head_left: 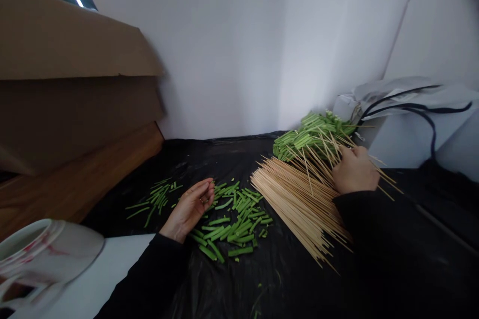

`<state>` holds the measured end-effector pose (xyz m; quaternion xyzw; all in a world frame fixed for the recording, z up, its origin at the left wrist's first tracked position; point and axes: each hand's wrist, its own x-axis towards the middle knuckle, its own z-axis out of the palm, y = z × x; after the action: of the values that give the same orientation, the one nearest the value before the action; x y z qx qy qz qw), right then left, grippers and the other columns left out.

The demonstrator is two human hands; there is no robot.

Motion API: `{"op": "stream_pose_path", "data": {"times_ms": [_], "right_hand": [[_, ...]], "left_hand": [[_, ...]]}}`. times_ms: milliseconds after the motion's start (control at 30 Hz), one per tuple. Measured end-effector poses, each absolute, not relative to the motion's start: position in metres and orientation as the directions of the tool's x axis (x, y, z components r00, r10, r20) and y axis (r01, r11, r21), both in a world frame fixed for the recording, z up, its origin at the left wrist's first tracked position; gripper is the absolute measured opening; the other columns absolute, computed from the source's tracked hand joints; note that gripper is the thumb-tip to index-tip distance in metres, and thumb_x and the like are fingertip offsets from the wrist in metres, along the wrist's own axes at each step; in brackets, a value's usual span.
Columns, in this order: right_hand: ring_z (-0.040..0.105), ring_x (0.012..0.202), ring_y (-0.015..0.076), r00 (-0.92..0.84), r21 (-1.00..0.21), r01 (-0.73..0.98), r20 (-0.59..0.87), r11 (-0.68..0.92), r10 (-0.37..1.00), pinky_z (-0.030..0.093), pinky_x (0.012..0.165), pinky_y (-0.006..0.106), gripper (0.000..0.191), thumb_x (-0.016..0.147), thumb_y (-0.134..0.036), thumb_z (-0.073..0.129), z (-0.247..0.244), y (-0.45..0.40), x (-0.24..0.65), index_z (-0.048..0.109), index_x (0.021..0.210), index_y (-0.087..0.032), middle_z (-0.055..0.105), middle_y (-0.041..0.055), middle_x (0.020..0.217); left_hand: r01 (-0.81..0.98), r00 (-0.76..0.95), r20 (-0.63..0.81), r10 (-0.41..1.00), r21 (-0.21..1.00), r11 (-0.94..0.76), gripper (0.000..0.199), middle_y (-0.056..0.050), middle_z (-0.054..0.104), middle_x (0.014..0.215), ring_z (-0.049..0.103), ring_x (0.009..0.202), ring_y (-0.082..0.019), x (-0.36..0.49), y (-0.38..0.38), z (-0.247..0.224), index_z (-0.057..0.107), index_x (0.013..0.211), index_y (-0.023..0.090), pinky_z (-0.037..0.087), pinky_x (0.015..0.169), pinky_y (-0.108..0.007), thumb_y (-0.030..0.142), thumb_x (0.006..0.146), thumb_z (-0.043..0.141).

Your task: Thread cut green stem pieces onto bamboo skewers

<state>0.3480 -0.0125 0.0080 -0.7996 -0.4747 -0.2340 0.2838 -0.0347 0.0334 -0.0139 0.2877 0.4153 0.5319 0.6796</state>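
On the left, a white mug (67,251) with reddish marks and a handle stands on a white surface (123,259); its mouth shows, but what it contains cannot be made out. Behind it, a large cardboard box (75,50) rises beside a strip of wooden floor (123,159), its inside out of view. At the far right, a white plastic bag (411,90) lies crumpled over a pale box (400,139), with black cords (422,106) trailing across it. Black plastic sheeting (224,294) covers the work area up to the pale wall (224,50). On it, cut green stem pieces (243,222) lie in a loose heap near the middle, with a smaller scatter (159,197) to the left. The left hand (190,207) is between these two groups, its thumb and fingertips drawn together; whether they pinch a piece is unclear. A broad fan of wooden skewers (299,199) lies right of the heap, some reaching over a green stack (314,134) near the wall. The right hand (355,169) curls down among the skewers, which show on both sides of it; its fingertips are hidden, so whether it clamps any cannot be told.
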Motion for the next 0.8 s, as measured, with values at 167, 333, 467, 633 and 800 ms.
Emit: {"op": "stream_pose_path", "data": {"times_ms": [167, 333, 467, 633, 800], "right_hand": [[0.043, 0.062, 0.0141, 0.495, -0.275, 0.858, 0.673, -0.434, 0.55, 0.016, 0.053, 0.032, 0.037, 0.081, -0.014, 0.047, 0.008, -0.015, 0.345, 0.063, 0.113, -0.021, 0.057, 0.0127, 0.105], [0.049, 0.077, 0.0227, 0.344, -0.129, 0.909, 0.769, -0.395, 0.539, 0.021, 0.061, 0.035, 0.029, 0.077, -0.013, 0.05, 0.006, -0.013, 0.354, 0.068, 0.1, -0.018, 0.06, 0.0143, 0.102], [0.048, 0.096, 0.0297, 0.168, -0.028, 0.958, 0.861, -0.285, 0.48, 0.027, 0.071, 0.038, 0.026, 0.077, -0.013, 0.052, 0.006, -0.011, 0.339, 0.066, 0.097, -0.018, 0.062, 0.0119, 0.105], [0.05, 0.085, 0.0221, -0.142, 0.058, 0.989, 0.668, 0.139, 0.73, 0.034, 0.074, 0.032, 0.021, 0.087, -0.016, 0.046, -0.004, -0.009, 0.284, 0.067, 0.091, -0.016, 0.062, 0.008, 0.084], [0.054, 0.084, 0.0197, -0.239, -0.018, 0.963, 0.413, 0.27, 0.879, 0.035, 0.077, 0.03, 0.019, 0.089, -0.025, 0.052, -0.025, -0.008, 0.251, 0.064, 0.078, -0.017, 0.063, 0.007, 0.083]], "left_hand": [[-0.481, 0.103, -0.254, 0.962, 0.834, 0.271, 0.015, -0.004, 0.069, 0.077, 0.066, 0.066, -0.01, -0.036, 0.034, -0.015, 0.071, 0.093, 0.012, 0.056, 0.064, -0.021, 0.008, 0.082, 0.062], [-0.419, 0.095, -0.216, 0.972, 0.877, 0.236, 0.015, -0.004, 0.07, 0.078, 0.064, 0.067, -0.009, -0.035, 0.032, -0.016, 0.072, 0.091, 0.013, 0.054, 0.066, -0.02, 0.014, 0.076, 0.071], [-0.217, 0.071, -0.075, 0.995, 0.972, 0.088, 0.024, -0.003, 0.071, 0.079, 0.064, 0.072, -0.011, -0.03, 0.028, -0.017, 0.074, 0.088, 0.014, 0.052, 0.072, -0.021, 0.026, 0.068, 0.079], [0.266, 0.136, 0.162, 0.977, 0.944, -0.194, 0.023, -0.005, 0.074, 0.083, 0.065, 0.076, -0.018, -0.026, 0.026, -0.022, 0.074, 0.081, 0.016, 0.049, 0.073, -0.027, 0.035, 0.068, 0.077], [0.555, 0.353, 0.297, 0.887, 0.697, -0.454, 0.013, -0.004, 0.073, 0.084, 0.065, 0.081, -0.02, -0.027, 0.024, -0.024, 0.074, 0.079, 0.019, 0.046, 0.076, -0.03, 0.031, 0.077, 0.069]]}}
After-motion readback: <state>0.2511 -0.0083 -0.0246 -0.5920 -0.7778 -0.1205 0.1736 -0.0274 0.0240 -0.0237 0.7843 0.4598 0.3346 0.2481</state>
